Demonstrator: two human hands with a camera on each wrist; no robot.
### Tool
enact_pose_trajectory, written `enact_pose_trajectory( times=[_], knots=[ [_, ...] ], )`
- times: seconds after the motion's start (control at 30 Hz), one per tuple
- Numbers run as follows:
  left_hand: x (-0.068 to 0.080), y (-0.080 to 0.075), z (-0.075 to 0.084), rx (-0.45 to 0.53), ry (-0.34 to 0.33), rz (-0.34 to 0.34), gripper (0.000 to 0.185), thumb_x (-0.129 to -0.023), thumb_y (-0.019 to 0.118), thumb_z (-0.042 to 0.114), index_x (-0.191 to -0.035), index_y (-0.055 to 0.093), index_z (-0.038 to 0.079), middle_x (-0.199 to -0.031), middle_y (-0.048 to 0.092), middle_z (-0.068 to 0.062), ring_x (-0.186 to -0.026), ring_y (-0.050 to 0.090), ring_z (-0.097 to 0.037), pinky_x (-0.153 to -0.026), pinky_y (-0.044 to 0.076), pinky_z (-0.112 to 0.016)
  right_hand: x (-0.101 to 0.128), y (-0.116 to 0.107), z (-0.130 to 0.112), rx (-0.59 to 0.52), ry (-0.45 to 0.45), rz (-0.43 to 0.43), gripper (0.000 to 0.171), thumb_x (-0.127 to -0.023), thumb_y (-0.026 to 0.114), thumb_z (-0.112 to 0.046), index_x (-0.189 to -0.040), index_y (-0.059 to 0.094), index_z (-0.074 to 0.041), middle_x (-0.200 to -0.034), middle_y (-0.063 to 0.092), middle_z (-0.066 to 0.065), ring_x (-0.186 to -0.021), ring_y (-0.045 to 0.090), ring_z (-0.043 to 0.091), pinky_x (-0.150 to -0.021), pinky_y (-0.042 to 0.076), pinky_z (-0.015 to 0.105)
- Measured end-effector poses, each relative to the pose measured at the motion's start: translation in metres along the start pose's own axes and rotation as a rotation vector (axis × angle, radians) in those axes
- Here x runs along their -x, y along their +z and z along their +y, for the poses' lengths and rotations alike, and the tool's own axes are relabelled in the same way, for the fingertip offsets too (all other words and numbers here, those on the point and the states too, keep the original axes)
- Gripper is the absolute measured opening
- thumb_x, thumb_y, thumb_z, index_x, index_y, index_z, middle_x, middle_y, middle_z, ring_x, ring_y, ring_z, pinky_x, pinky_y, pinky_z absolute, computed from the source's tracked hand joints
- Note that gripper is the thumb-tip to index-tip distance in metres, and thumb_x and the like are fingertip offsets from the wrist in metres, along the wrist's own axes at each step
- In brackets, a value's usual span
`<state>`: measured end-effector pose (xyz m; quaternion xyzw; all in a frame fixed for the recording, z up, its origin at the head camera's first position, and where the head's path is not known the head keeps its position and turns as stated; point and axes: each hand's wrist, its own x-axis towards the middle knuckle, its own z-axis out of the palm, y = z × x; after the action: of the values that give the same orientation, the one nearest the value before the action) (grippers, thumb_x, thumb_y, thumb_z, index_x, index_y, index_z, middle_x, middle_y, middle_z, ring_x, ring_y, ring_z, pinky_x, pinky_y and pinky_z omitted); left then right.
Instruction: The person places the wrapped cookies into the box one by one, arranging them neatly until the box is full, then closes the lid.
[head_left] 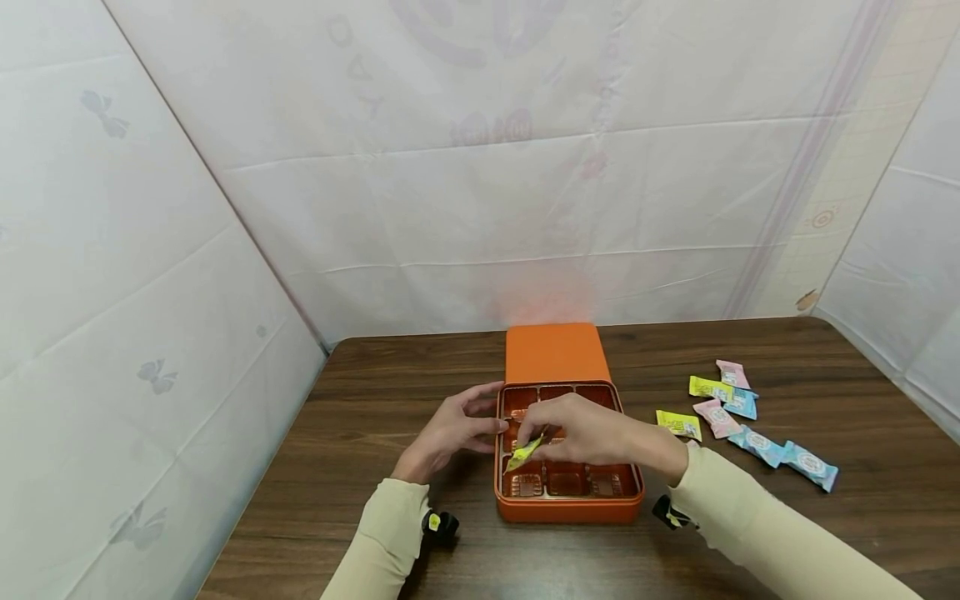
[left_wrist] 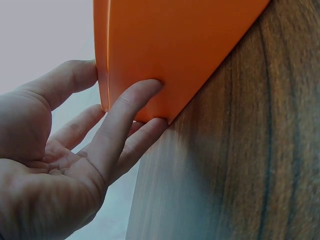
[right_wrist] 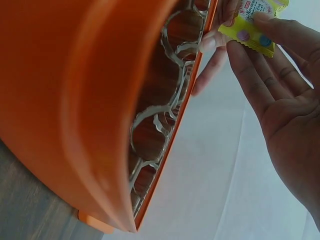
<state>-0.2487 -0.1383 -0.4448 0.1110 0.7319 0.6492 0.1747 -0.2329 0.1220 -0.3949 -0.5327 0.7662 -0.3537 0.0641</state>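
Orange box (head_left: 567,492) sits open mid-table (head_left: 390,375), lid (head_left: 555,352) lying behind it; left hand (head_left: 448,429), fingers straight, braces its left wall. Right hand (head_left: 577,429) pinches a yellow candy packet (head_left: 522,454) over the middle-left cells of the compartment tray, so placing looks in hand; likely needs lowering into one cell and letting go. Seven loose packets (head_left: 753,421) lie right of the box, nothing blocking.

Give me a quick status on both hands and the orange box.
Left hand steadies orange box side. Right hand pinches yellow candy packet above compartments. Nothing blocking; seven more packets lie right.
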Motion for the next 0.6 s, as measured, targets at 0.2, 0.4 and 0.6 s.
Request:
enact_pose_trajectory(
  times=[0.2, 0.4, 0.6],
  knots=[
    [0.0003, 0.0, 0.0006, -0.003, -0.002, 0.0, 0.065, -0.1, 0.072, 0.001, -0.16, 0.049, 0.01, -0.15, 0.055, -0.026, -0.111, 0.072, -0.034, -0.082, 0.064, -0.051, -0.0006, 0.0035, 0.0001, 0.017, -0.004, -0.008, 0.023, -0.094, 0.081, 0.001, -0.11, 0.075, -0.014, -0.108, 0.072, -0.01, -0.101, 0.067, 0.003, -0.089, 0.061, 0.031],
    [0.0006, -0.0007, 0.0011, -0.007, -0.004, 0.003, 0.065, -0.1, 0.073, 0.001, -0.16, 0.05, 0.011, -0.151, 0.054, -0.026, -0.111, 0.072, -0.035, -0.082, 0.064, -0.051, -0.0014, 0.0076, 0.0028, 0.022, -0.009, -0.027, 0.022, -0.095, 0.08, 0.0, -0.111, 0.075, -0.014, -0.108, 0.072, -0.008, -0.101, 0.067, 0.002, -0.088, 0.061, 0.031],
    [0.0008, -0.0005, 0.0022, -0.001, -0.01, 0.003, 0.065, -0.1, 0.072, 0.0, -0.16, 0.05, 0.01, -0.151, 0.054, -0.027, -0.112, 0.072, -0.035, -0.082, 0.064, -0.051, -0.0005, 0.0105, 0.0048, 0.048, -0.029, -0.025, 0.021, -0.094, 0.081, -0.001, -0.109, 0.075, -0.013, -0.106, 0.073, -0.007, -0.099, 0.068, 0.003, -0.086, 0.061, 0.03]
  ],
)
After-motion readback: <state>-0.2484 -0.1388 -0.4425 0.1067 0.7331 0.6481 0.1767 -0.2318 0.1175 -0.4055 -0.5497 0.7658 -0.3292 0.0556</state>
